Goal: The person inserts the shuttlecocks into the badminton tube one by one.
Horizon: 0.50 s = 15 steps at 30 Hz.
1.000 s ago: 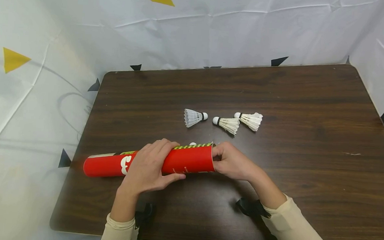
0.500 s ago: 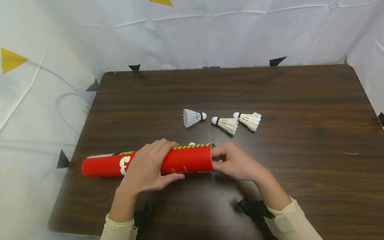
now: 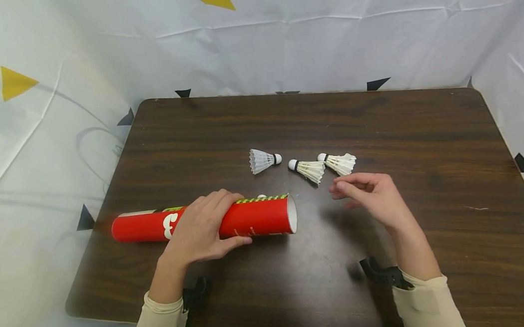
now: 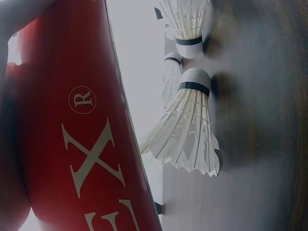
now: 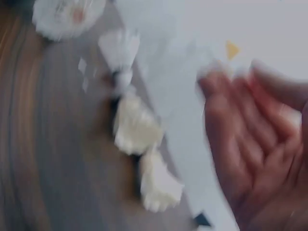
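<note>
My left hand [image 3: 204, 225] grips a long red shuttlecock tube [image 3: 258, 217] lying on its side, thumb along the near side and fingers over the top. Its uncapped end [image 3: 292, 214] faces right. To the right of that end, my right hand [image 3: 372, 198] is raised above the table, fingers loosely bent with nothing between them. Just beyond its fingertips lie two cream shuttlecocks [image 3: 311, 171] [image 3: 342, 163], with a whiter shuttlecock [image 3: 262, 161] to their left. Behind the tube another shuttlecock [image 4: 185, 125] shows in the left wrist view; the head view has only its cork tip, the rest hidden.
A dark wood-grain table [image 3: 425, 143] extends behind and to the right of the hands. White sheeting [image 3: 323, 47] with yellow and black triangles encloses its back and sides. Small white specks [image 5: 83, 72] lie on the tabletop near the shuttlecocks.
My right hand has come out of the tube's end and moved right and away from me, towards the cream shuttlecocks. The left hand and the tube stay in place.
</note>
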Tool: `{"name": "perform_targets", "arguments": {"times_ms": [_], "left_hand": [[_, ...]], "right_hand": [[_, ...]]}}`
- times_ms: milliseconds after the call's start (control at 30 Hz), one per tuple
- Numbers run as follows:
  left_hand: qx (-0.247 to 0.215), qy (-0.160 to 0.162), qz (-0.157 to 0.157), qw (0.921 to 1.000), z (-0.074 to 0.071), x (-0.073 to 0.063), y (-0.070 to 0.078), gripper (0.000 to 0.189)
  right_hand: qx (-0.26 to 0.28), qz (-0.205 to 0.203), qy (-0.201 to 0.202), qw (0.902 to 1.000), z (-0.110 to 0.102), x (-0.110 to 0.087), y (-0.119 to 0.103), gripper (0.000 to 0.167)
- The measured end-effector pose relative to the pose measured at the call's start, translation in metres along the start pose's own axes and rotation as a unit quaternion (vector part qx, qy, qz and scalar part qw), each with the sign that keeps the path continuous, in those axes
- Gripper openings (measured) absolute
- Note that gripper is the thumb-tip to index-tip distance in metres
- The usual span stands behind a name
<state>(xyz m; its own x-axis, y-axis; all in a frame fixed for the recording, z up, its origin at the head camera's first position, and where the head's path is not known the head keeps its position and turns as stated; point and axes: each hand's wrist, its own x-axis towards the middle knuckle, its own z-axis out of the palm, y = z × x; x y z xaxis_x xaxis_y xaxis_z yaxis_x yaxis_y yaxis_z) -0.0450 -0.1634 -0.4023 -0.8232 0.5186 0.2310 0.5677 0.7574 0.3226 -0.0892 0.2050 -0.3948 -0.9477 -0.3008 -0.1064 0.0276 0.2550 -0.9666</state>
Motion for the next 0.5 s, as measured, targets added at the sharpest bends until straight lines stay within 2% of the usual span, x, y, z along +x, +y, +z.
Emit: {"name": "perform_targets", "arguments": {"times_ms": [100,200,300,500], "left_hand": [[-0.003,0.0,0.0,1.0,0.0,0.0,0.0,0.075],[-0.002,0.0,0.001,1.0,0.0,0.0,0.0,0.075],[-0.004,0.001,0.004,1.0,0.0,0.001,-0.001,0.076],[-0.001,0.007,0.006,1.0,-0.001,-0.001,-0.001,0.076]], "right_hand": [[-0.033,0.048,0.085,0.9947,-0.01,0.004,0.017,0.035],[-0.076,0.08,0.142,0.9837,-0.014,0.009,0.031,0.039],[-0.113,0.1,0.179,0.9721,-0.011,0.016,0.041,0.046],[-0.175,0.122,0.223,0.9511,0.0,0.034,0.051,0.054]]}}
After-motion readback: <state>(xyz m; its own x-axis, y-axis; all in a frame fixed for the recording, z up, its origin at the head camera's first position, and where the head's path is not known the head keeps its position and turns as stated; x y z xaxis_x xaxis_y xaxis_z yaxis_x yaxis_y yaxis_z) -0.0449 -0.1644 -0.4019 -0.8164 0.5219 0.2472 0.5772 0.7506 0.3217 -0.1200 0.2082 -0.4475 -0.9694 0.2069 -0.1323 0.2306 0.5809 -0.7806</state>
